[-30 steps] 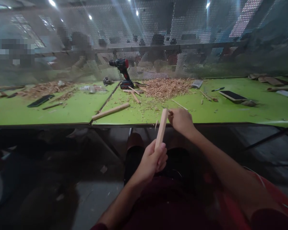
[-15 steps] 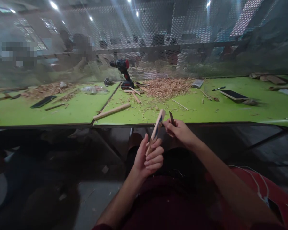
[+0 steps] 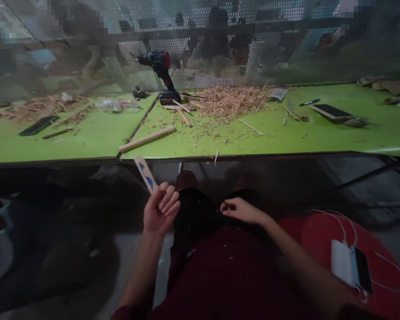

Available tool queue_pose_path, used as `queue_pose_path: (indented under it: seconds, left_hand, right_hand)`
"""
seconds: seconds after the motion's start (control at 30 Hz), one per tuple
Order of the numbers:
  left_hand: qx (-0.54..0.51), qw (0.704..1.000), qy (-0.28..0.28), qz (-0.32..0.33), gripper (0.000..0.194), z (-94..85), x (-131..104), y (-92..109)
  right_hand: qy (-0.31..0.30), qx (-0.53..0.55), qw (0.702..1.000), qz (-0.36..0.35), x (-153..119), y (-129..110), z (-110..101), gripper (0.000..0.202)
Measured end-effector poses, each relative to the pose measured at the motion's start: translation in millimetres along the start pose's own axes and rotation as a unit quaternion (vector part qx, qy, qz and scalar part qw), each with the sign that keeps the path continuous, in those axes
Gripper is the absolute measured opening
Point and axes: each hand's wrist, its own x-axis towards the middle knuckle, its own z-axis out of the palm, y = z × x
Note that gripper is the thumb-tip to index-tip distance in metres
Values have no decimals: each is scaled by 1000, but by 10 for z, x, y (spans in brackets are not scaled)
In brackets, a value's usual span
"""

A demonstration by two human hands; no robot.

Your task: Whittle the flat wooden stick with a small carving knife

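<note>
Blue-marked stick [image 3: 144, 174] shifted left, clasped in left hand [image 3: 162, 208]; right hand [image 3: 240, 210] curled, grip unclear; clear plastic packaging [image 3: 118, 106] on table [image 3: 286, 140]

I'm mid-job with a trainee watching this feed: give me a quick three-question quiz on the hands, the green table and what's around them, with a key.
1. Multiple choice. What colour are the marks on the wooden piece in the left hand?
A) red
B) blue
C) green

2. True or false. The cordless drill stands to the right of the large heap of shavings, as the camera sees it.

3. Fill in the blank. The white device beside the right forearm lies on a ____ surface.

Key: 1. B; 2. False, it stands to the left; 3. red.
</note>
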Motion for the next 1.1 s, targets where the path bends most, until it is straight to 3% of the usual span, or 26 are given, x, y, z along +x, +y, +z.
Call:
queue_pose_path:
  seconds: [0.07,0.13,0.27,0.37,0.53,0.7,0.83,0.97,1.03,1.1]
  left_hand:
    - [47,999,6,-7,60,-190,-43,60]
    - [112,993,12,-27,69,-391,-95,55]
    - [225,969,68,-80,69,-807,-225,-77]
    - [263,951,139,-85,67,-1044,-304,-200]
    - [281,940,168,-95,71,-1188,-339,-340]
    - [326,929,106,-139,68,-1205,-425,-218]
    - [315,944,25,-95,65,-1032,-423,100]
    - [338,939,-40,-55,47,-513,-15,390]
    - [404,913,-47,-19,40,-169,347,497]
    - [531,845,-37,43,37,168,760,591]
  right_hand:
    - [-7,-107,993,51,-66,215,100,10]
    - [37,-174,980,94,-163,403,117,10]
    - [94,-187,968,136,-412,739,128,13]
    - [113,-177,967,145,-571,915,310,14]
    - [182,-66,967,166,-631,1065,560,14]
    - [202,139,960,133,-655,1026,269,35]
    - [197,222,948,111,-717,587,-218,49]
    - [184,161,969,34,-588,-184,-884,46]
    - [166,105,980,-35,-392,-580,-1251,36]
    - [152,54,981,-105,-118,-927,-1596,30]
